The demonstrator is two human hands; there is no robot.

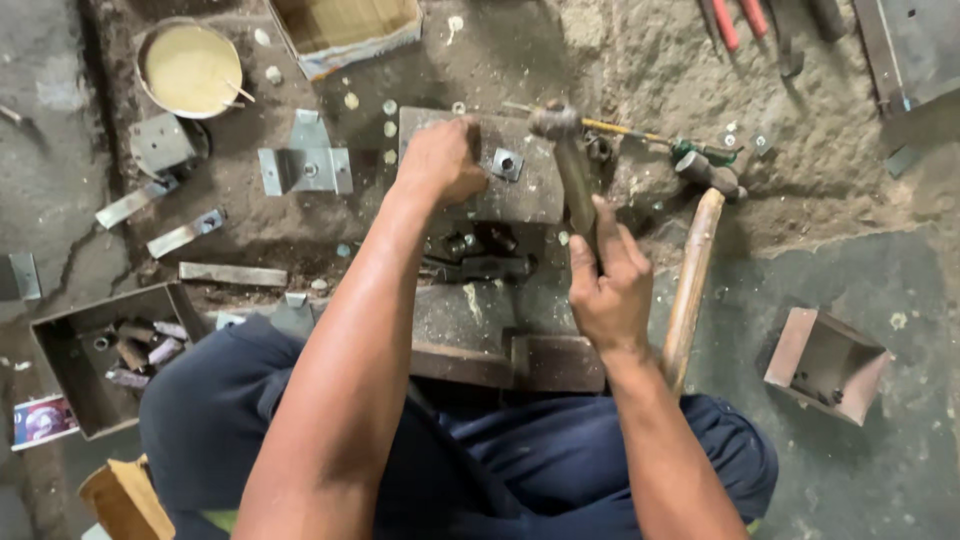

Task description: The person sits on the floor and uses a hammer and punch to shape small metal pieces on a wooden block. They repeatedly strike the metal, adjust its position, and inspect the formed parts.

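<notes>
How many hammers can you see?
2. One hammer is gripped in the right hand, its head raised over the metal block. A second hammer lies on the floor just right of that hand. Others may be hidden.

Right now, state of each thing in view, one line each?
left hand: closed, pressing on the steel block
right hand: grip shut on the hammer, head raised above the block
square nut: lying flat on the block
second hammer: lying on the floor, not held
round tin: open, yellowish contents
cardboard box: open
metal tray: open, holds short metal pieces
</notes>
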